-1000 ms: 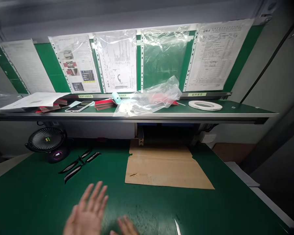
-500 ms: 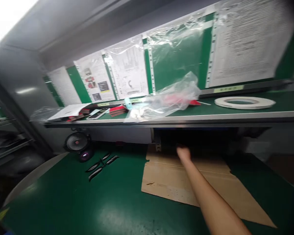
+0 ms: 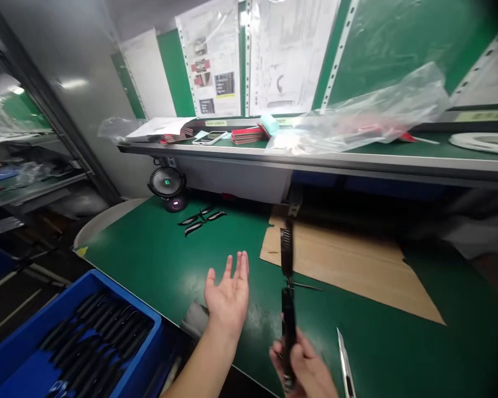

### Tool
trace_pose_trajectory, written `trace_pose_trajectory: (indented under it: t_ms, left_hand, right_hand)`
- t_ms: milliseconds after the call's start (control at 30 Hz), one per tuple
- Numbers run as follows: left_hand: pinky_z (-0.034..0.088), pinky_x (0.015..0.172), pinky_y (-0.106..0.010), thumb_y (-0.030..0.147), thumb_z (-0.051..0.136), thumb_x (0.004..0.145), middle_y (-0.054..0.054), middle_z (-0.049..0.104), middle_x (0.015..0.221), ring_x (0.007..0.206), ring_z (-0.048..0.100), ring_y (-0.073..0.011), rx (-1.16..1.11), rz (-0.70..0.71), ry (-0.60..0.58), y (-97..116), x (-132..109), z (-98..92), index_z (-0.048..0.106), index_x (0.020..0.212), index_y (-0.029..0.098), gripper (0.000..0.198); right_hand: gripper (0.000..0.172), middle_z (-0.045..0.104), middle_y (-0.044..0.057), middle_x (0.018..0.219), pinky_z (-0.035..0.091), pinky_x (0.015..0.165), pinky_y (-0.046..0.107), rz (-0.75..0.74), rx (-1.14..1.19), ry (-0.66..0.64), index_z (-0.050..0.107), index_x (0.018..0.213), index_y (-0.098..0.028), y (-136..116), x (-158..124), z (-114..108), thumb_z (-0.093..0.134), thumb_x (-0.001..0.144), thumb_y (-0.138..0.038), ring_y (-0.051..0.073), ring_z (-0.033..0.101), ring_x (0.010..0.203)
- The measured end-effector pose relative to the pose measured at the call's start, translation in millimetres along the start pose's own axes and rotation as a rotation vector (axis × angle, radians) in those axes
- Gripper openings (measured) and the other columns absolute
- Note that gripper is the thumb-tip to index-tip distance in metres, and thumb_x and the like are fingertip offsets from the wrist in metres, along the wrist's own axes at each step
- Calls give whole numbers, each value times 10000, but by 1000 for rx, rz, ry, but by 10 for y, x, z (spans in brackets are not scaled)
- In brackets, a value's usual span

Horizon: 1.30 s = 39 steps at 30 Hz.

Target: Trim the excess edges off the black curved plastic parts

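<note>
My right hand (image 3: 305, 367) is closed around the lower end of a long black part (image 3: 288, 315), whose upper section has a slotted face. The part stands nearly upright over the green table, and a thin dark piece sticks out sideways from its middle. To its left, my left hand (image 3: 229, 293) is palm up, fingers stretched, holding nothing. A utility knife (image 3: 345, 362) lies to the right of my right hand. Farther back on the table rest similar black slotted parts (image 3: 201, 221), laid crosswise.
A blue crate (image 3: 155, 326) with several long black parts stands at the lower left. Flat cardboard (image 3: 348, 265) lies beneath the shelf (image 3: 357, 160). A small fan (image 3: 166, 182) is at the back left. Plastic bags, red pieces and a tape roll (image 3: 483, 142) occupy the shelf.
My right hand has come back from beneath the shelf and now holds the black part. My left hand has entered the view. The camera has turned left and down, showing the crate and knife.
</note>
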State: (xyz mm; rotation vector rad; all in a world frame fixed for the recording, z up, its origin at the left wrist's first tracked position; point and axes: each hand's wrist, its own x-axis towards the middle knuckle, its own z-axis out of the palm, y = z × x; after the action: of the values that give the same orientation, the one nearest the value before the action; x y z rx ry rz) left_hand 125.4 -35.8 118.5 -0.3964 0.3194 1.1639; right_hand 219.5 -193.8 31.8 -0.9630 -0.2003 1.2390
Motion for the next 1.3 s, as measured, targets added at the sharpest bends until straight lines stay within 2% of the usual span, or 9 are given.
trace_pose_trajectory:
  t_ms: [67, 133, 267, 567, 767, 933, 1067, 1233, 1300]
  left_hand:
    - [621, 827, -438, 405, 338, 968, -260, 459, 1356, 1270, 525, -327, 52, -33, 36, -72, -73, -3, 356, 1337, 90, 485]
    - [626, 792, -415, 410, 354, 958, -269, 446, 1369, 1232, 560, -308, 100, -43, 75, -104, -141, -13, 351, 1342, 89, 500]
    - [625, 780, -417, 432, 318, 965, -264, 453, 1359, 1209, 577, -310, 154, -62, 93, -72, -204, 2, 352, 1340, 90, 509]
    - [634, 731, -405, 440, 369, 940, -245, 525, 1279, 1167, 605, -310, 82, -46, 127, 67, -255, 40, 417, 1271, 106, 474]
    - [633, 736, -413, 430, 379, 939, -241, 539, 1261, 1164, 606, -323, 87, -65, 138, 127, -267, 48, 456, 1234, 98, 451]
    - [630, 751, -406, 435, 372, 941, -243, 538, 1268, 1171, 602, -313, 82, -72, 119, 156, -262, 20, 445, 1271, 94, 480]
    - [624, 781, -422, 411, 375, 938, -234, 545, 1276, 1182, 595, -312, 99, -44, 118, 176, -220, -16, 449, 1267, 100, 459]
    - [619, 768, -395, 406, 400, 929, -225, 547, 1283, 1142, 623, -291, 129, -60, 96, 176, -204, -34, 468, 1257, 110, 447]
    - [613, 778, -396, 397, 413, 929, -226, 550, 1280, 1130, 631, -284, 139, -65, 91, 173, -202, -39, 466, 1263, 112, 442]
  right_hand:
    - [522, 709, 91, 1126, 548, 944, 373, -159, -94, -10, 662, 1211, -257, 29, -66, 304, 819, 741, -419, 259, 662, 1057]
    - [509, 667, 95, 1232, 516, 984, 373, -282, -165, -15, 650, 1234, -267, 14, -102, 507, 802, 766, -397, 264, 613, 1153]
    - [481, 678, 120, 1207, 526, 968, 434, -340, -231, -79, 648, 1242, -243, 51, -188, 668, 768, 799, -385, 289, 634, 1123]
    - [476, 680, 97, 1211, 539, 956, 392, -387, -283, 34, 656, 1231, -270, 166, -132, 804, 790, 779, -336, 267, 643, 1114]
    - [413, 715, 80, 1138, 565, 906, 343, -424, -278, -52, 689, 1178, -302, 203, -140, 831, 793, 779, -312, 245, 682, 1037]
    - [432, 709, 85, 1152, 554, 928, 362, -405, -281, -8, 671, 1206, -294, 199, -131, 852, 785, 790, -318, 248, 674, 1054]
    - [408, 715, 81, 1137, 567, 903, 342, -427, -293, -96, 693, 1173, -304, 224, -149, 854, 793, 778, -330, 252, 682, 1035]
    - [410, 691, 62, 1196, 538, 953, 338, -420, -332, -39, 669, 1206, -330, 187, -123, 837, 767, 808, -333, 237, 653, 1098]
    - [413, 686, 67, 1206, 533, 965, 368, -403, -331, -71, 662, 1218, -325, 180, -113, 815, 756, 817, -347, 248, 646, 1110]
